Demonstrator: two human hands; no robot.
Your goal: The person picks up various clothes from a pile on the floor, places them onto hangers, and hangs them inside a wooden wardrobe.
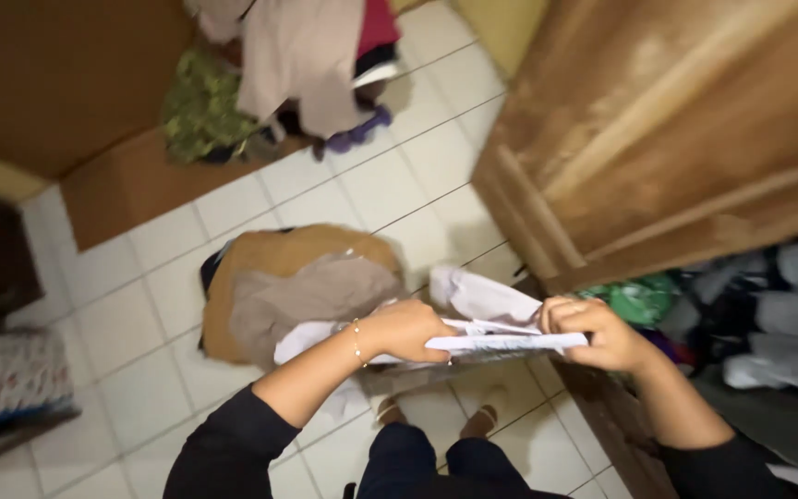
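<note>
My left hand (408, 329) and my right hand (593, 333) each grip one end of a folded white garment (501, 343), held flat and level at waist height. More of the white cloth (477, 294) bunches up just behind it. A thin bracelet circles my left wrist. I wear dark long sleeves and dark trousers, and my feet in sandals (436, 416) stand on the white tiles below the garment.
A pile of tan and grey clothes (293, 286) lies on the tiled floor ahead. An open wooden wardrobe door (667, 139) stands at right, with folded clothes on its shelves (768, 323). More clothing (279, 74) is heaped at the far wall. A patterned box (11, 379) sits at left.
</note>
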